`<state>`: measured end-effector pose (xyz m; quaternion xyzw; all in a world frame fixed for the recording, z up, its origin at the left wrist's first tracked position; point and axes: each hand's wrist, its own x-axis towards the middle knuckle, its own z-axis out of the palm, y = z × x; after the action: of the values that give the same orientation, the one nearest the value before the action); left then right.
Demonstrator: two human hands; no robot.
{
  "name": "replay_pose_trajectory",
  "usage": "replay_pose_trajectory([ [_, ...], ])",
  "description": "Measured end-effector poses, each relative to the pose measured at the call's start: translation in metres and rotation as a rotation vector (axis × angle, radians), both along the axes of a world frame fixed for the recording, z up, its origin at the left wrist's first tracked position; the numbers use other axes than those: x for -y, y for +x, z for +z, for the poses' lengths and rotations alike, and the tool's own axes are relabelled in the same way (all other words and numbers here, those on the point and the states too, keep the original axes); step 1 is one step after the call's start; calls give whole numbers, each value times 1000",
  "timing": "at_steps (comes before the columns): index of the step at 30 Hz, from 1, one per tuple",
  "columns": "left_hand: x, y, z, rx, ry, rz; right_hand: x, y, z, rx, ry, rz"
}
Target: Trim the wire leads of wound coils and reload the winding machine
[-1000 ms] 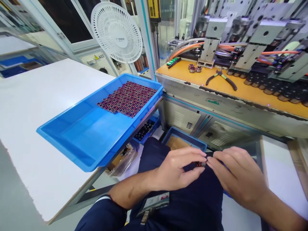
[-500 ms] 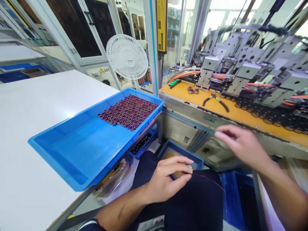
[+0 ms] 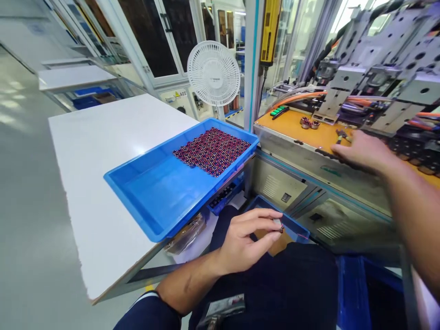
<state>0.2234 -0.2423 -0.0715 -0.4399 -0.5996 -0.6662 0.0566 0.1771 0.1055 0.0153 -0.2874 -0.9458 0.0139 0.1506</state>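
My left hand (image 3: 245,238) is closed in a pinch above my lap. Between thumb and fingertips it holds a small metal ring-shaped part with windings (image 3: 281,228), mostly covered by the fingers. A thin reddish wire trails off it to the right. My right hand (image 3: 367,149) reaches over the orange bench top at the pliers (image 3: 340,135). The pliers' head shows beside the thumb, while their handles are largely hidden beneath the hand. Blur and the hand's own back keep me from seeing whether the fingers grip them.
At the left, a blue tray (image 3: 137,197) holds many small wound parts (image 3: 216,149) on a white table (image 3: 82,137). Several wound rings (image 3: 309,123) sit on the orange bench top (image 3: 292,128) near machine fixtures (image 3: 343,82). A white fan (image 3: 213,75) stands behind the tray.
My right hand has moved forward and up from above my lap to the pliers on the bench. My left hand keeps its pinch on the part. The view has turned left.
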Motion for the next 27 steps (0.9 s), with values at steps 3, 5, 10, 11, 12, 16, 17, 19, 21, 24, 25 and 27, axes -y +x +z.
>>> replay_pose_trajectory([
  [3,-3,0,-3,47,18,-7,-11,30,0,101,47,85],
  [5,-7,1,-5,69,26,-28,-15,53,-2,118,101,149],
  [10,-14,5,-4,87,23,-60,0,115,-21,58,210,289],
  [11,-14,6,-3,85,27,-58,11,129,-31,22,198,316],
  [12,-14,6,-3,84,31,-55,23,145,-43,-17,178,344],
  [16,-13,6,-2,77,33,-46,91,211,-98,-239,-511,519],
  [17,-13,6,-2,73,34,-45,108,225,-109,-179,-711,504],
  [19,-15,6,-3,65,33,-50,138,248,-124,-160,-984,533],
  [21,-18,8,-3,70,26,-64,160,261,-130,-192,-1136,560],
  [24,-22,12,-4,83,18,-91,177,263,-129,-254,-1212,615],
  [25,-23,13,-4,86,18,-100,179,261,-127,-277,-1207,628],
  [27,-24,15,-4,87,18,-115,182,256,-122,-295,-1167,636],
])
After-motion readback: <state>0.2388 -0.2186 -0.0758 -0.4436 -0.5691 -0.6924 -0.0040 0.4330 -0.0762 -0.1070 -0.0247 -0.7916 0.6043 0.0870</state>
